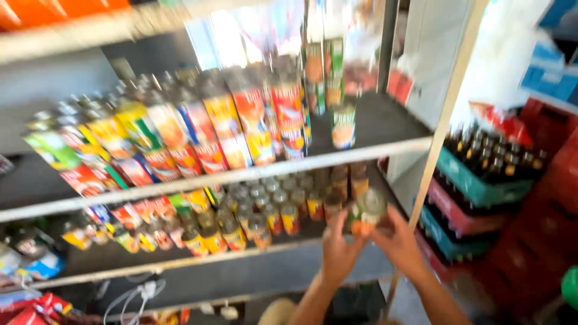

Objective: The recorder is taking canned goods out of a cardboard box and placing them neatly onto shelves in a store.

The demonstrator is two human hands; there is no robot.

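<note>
Both my hands are raised at the right end of a lower shelf [180,259] and together hold a small can [365,213] with a green and orange label and a shiny lid. My left hand [339,253] grips it from the left and below. My right hand [402,244] grips it from the right. Just left of the can stand rows of similar small cans [265,216] on that shelf. The picture is blurred by motion.
The shelf above [241,174] carries rows of tall colourful cans [180,138]. A lone can [344,125] stands at its right end. Stacked crates of dark bottles [481,174], green and red, sit to the right. Packets [30,304] and a white cable [141,292] lie low left.
</note>
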